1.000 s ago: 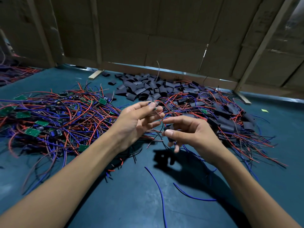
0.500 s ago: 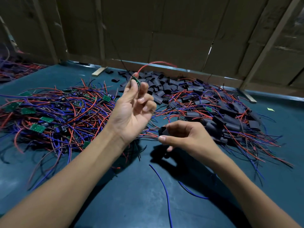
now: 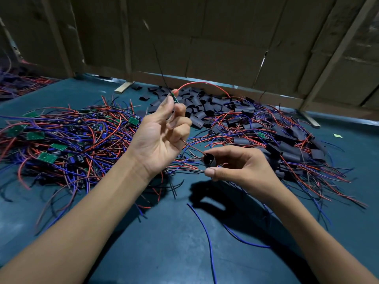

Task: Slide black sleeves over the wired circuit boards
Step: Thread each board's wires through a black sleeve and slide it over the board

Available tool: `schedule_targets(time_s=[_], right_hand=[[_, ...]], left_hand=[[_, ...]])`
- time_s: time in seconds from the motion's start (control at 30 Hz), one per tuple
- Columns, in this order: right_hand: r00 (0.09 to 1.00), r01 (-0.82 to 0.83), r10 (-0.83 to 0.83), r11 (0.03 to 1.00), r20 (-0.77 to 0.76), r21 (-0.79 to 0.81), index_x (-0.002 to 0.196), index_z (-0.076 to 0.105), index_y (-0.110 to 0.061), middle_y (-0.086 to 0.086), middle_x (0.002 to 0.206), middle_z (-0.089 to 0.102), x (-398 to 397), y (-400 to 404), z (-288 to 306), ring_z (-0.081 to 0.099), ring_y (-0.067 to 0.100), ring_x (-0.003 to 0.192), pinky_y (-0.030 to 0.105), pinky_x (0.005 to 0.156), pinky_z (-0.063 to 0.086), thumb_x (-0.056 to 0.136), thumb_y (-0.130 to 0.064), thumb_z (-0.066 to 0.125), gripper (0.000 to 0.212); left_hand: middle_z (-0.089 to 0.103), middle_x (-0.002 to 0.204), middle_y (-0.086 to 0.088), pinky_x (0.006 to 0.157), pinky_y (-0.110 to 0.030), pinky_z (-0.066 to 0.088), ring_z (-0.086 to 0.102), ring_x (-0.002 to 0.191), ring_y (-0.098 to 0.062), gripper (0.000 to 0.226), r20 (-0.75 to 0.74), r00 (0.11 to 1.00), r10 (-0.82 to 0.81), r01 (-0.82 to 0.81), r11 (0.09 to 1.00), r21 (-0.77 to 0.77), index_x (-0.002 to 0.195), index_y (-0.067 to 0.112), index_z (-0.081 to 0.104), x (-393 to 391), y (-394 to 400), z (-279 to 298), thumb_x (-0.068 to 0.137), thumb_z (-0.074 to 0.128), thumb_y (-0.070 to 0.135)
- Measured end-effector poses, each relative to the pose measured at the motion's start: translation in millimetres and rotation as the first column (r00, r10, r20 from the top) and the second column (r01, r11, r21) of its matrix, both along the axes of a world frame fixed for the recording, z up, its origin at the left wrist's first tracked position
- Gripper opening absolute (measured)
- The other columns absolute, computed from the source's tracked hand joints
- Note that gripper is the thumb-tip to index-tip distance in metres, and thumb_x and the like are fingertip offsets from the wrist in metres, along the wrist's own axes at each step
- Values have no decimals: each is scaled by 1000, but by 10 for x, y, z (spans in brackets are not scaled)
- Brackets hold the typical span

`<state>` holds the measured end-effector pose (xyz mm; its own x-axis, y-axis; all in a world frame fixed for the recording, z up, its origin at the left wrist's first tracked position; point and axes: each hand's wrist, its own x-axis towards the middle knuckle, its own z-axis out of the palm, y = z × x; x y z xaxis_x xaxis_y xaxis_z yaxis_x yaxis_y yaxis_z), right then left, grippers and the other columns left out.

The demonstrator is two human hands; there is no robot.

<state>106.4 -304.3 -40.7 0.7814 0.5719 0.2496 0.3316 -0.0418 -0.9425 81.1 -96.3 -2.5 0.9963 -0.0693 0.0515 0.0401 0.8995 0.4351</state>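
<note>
My left hand (image 3: 162,136) is raised, palm toward me, and pinches a small green circuit board (image 3: 175,98) edge-on at its fingertips. A red wire (image 3: 202,84) arcs from the board to the right, and a thin black wire rises from it. My right hand (image 3: 238,167) pinches a short black sleeve (image 3: 209,160) between thumb and forefinger, its open end facing left. Thin wires run from my left hand down into the sleeve's mouth. The board itself is outside the sleeve.
A heap of bare green boards with red and blue wires (image 3: 61,140) lies to the left on the teal table (image 3: 164,242). Loose black sleeves (image 3: 201,107) are piled at the back, sleeved boards (image 3: 291,146) to the right. Cardboard panels wall off the far edge. Loose blue wires (image 3: 207,238) lie near me.
My left hand has lifted the board up and away from my right hand, drawing its wires through the sleeve. My right hand has stayed low with the sleeve.
</note>
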Motion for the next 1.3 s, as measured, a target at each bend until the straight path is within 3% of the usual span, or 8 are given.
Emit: schedule_targets(time_s=[0.17,0.33,0.43,0.67,0.83,1.0,1.1,1.3], right_hand=[[999,-13,13,1000,48,-10,102,80,-18,1,93,78,-19,31,-46,70,7,80,22,73,57,70,-22,88,33],[978,60,-61,998,199,11,93,79,-22,-8,84,76,-35,74,-43,63,0,71,15,69,49,73,-27,85,22],[962,124,-135,990,238,64,86,78,-22,-8,79,75,-25,78,-39,62,2,67,16,69,50,73,-29,86,17],[950,224,-238,970,201,93,81,77,-11,10,73,72,-8,66,-31,59,9,64,30,65,51,71,-29,86,22],[922,291,-298,955,248,63,85,77,-23,-11,74,74,-25,77,-16,61,4,66,27,67,55,73,-29,86,16],[801,409,-384,911,459,49,98,78,-21,-18,85,74,-64,70,15,68,-1,78,15,74,51,77,-25,87,23],[699,455,-400,888,593,63,105,78,-9,-1,92,76,-72,69,25,71,11,82,26,79,55,79,-21,87,30],[528,525,-412,846,743,96,109,76,-2,9,95,74,-27,33,-12,70,23,82,36,79,56,81,-19,87,35]], left_hand=[[54,76,4,44,-15,21,16,60,-5,16,0,999,41,-41,987,157,85,20,52,12,-15,-45,101,52,20],[67,94,1,67,-22,48,58,76,-11,9,40,999,35,-44,963,266,103,24,62,-13,-132,-95,97,56,21],[63,91,5,79,-28,49,58,83,-9,16,25,999,47,-52,935,352,102,28,71,-27,-208,-136,87,64,27],[71,93,14,69,-28,32,53,81,-5,13,-42,993,107,-74,875,479,79,31,77,5,-243,-196,81,70,42],[76,107,9,69,-28,36,68,86,-1,31,-16,986,168,-125,791,598,101,26,68,22,-235,-224,77,71,45],[71,92,8,77,-32,38,65,84,-8,15,31,981,192,-170,769,617,84,28,75,-2,-261,-232,73,82,34],[69,89,6,80,-36,37,65,81,-10,21,40,979,201,-182,764,619,91,24,70,1,-292,-247,74,82,26],[68,81,-1,62,-27,35,64,71,-11,25,71,972,222,-213,720,660,82,18,65,-28,-362,-237,65,81,25]])
